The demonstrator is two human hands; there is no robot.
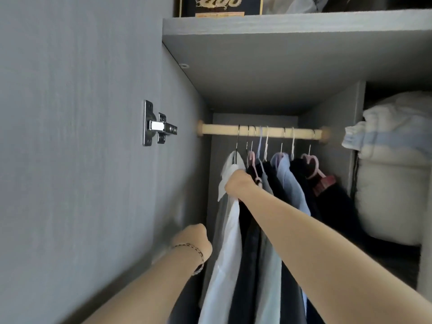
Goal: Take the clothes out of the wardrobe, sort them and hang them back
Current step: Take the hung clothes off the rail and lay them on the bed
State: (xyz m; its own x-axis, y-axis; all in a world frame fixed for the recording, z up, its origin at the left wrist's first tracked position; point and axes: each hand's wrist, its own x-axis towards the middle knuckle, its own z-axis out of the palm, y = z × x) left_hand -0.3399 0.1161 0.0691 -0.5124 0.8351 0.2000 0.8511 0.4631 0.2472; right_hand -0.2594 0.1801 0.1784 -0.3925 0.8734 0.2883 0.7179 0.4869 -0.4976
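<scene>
Several garments hang on hangers from a wooden rail (261, 131) inside the grey wardrobe. A white shirt (228, 232) hangs at the left end, with dark garments (247, 265) and a light blue shirt (289, 181) to its right. My right hand (239, 185) reaches in and grips the white shirt at its shoulder, just under the hanger. My left hand (198, 239), with a bracelet at the wrist, is lower down by the wardrobe's left wall beside the white shirt; its fingers are hidden. A pink hanger (311, 166) hangs near the right end.
The open wardrobe door (70, 160) with a metal hinge (155, 123) fills the left. A shelf (292, 29) lies above the rail, with a dark box (219, 5) on it. Folded bedding (392, 169) is stacked in the right compartment.
</scene>
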